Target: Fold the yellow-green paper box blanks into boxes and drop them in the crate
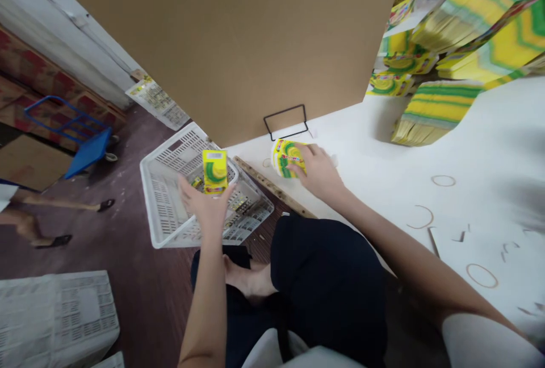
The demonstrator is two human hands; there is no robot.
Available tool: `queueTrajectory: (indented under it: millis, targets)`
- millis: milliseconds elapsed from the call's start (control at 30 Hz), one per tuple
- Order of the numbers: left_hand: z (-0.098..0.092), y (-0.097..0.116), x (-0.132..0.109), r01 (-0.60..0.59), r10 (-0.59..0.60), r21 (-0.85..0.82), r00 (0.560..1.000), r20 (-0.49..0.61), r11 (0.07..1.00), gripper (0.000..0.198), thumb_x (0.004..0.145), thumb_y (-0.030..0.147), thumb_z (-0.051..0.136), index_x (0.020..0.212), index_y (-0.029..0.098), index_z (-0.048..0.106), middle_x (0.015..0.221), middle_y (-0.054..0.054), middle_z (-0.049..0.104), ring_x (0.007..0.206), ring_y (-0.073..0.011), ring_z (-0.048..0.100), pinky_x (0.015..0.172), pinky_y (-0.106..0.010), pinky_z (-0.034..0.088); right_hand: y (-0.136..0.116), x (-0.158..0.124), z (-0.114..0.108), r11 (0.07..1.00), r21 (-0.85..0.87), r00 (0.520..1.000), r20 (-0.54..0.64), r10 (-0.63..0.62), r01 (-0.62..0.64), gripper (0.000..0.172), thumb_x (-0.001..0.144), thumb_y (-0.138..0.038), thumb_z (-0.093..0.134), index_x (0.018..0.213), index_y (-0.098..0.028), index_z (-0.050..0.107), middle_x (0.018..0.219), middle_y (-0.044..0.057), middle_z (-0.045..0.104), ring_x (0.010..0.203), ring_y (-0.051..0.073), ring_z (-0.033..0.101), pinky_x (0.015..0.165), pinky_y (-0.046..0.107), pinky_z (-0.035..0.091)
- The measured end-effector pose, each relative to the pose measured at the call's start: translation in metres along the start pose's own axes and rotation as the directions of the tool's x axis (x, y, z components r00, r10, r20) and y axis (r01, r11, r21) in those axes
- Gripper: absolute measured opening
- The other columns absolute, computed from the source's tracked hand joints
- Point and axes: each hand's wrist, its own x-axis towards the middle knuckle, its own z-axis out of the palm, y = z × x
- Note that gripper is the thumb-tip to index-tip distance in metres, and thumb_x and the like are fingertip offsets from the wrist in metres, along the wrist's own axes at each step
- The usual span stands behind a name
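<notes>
- Yellow box (215, 170): over white crate (149, 197), twelve o'clock from left hand (208, 204); fingers spread, hold cannot be told.
- Right hand (318, 170): gripping yellow pack (283, 158) above white table (378, 180), two o'clock from left hand.

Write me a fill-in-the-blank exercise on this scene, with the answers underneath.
The right hand grips a printed item coloured mainly yellow and ____.
The crate by the left hand is ____ in colour.
The trolley is ____ in colour.
The large panel is ____ in colour.

Missing words: green; white; blue; brown.
</notes>
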Motion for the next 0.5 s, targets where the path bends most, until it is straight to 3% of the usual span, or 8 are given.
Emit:
queueTrajectory:
  millis: [33, 100, 267, 400, 500]
  targets:
    - [-0.002, -0.009, 0.005, 0.027, -0.027, 0.015, 1.0, 0.0, 1.0, 0.123, 0.061, 0.053, 0.091, 0.156, 0.012, 0.024, 0.158, -0.031, 0.034, 0.149, -0.0473, 0.03, 0.121, -0.069, 0.022, 0.01, 0.001, 0.001, 0.998, -0.063, 0.997, -0.074, 0.02, -0.025, 0.049, 0.098, -0.048, 0.053, 0.132, -0.014, 0.06, 0.122, 0.022, 0.063, 0.115, 0.038, 0.058, 0.1, 0.06, 0.05]
    - [-0.001, -0.019, 0.003, -0.012, 0.014, -0.02, 0.997, 0.075, 1.0, 0.11, 0.068, 0.051, 0.087, 0.154, 0.011, 0.03, 0.153, -0.03, 0.041, 0.147, -0.0454, 0.036, 0.12, -0.067, 0.027, 0.03, 0.002, 0.006, 0.991, -0.109, 0.99, -0.13, 0.062, -0.077, 0.041, 0.098, -0.05, 0.051, 0.117, -0.018, 0.066, 0.111, 0.021, 0.063, 0.113, 0.04, 0.056, 0.098, 0.064, 0.049]
    - [0.018, -0.007, -0.037, -0.137, 0.218, -0.251, 0.917, 0.333, 0.958, 0.055, 0.083, 0.042, 0.074, 0.129, 0.018, 0.06, 0.131, -0.017, 0.065, 0.128, -0.0331, 0.058, 0.112, -0.055, 0.045, 0.048, 0.004, 0.018, 0.976, -0.132, 0.985, -0.016, 0.171, -0.171, 0.028, 0.094, -0.039, 0.057, 0.106, -0.016, 0.065, 0.11, 0.022, 0.059, 0.118, 0.042, 0.053, 0.1, 0.066, 0.045]
    - [0.028, 0.014, -0.056, -0.019, 0.206, -0.388, 0.87, 0.448, 0.922, 0.046, 0.085, 0.04, 0.072, 0.125, 0.02, 0.065, 0.126, -0.014, 0.069, 0.121, -0.0284, 0.064, 0.106, -0.052, 0.051, 0.036, 0.006, 0.012, 0.968, -0.207, 0.989, -0.062, 0.135, -0.145, 0.019, 0.087, -0.025, 0.061, 0.102, -0.014, 0.06, 0.102, 0.02, 0.066, 0.102, 0.034, 0.059, 0.092, 0.052, 0.051]
    - [0.034, 0.029, -0.059, 0.173, 0.16, -0.505, 0.82, 0.55, 0.846, 0.061, 0.082, 0.054, 0.075, 0.131, 0.021, 0.061, 0.131, -0.016, 0.067, 0.12, -0.0284, 0.066, 0.101, -0.049, 0.055, 0.017, 0.006, 0.002, 0.981, -0.122, 0.988, -0.009, 0.152, -0.152, 0.015, 0.085, -0.017, 0.056, 0.1, -0.016, 0.056, 0.095, 0.015, 0.07, 0.089, 0.028, 0.062, 0.083, 0.042, 0.051]
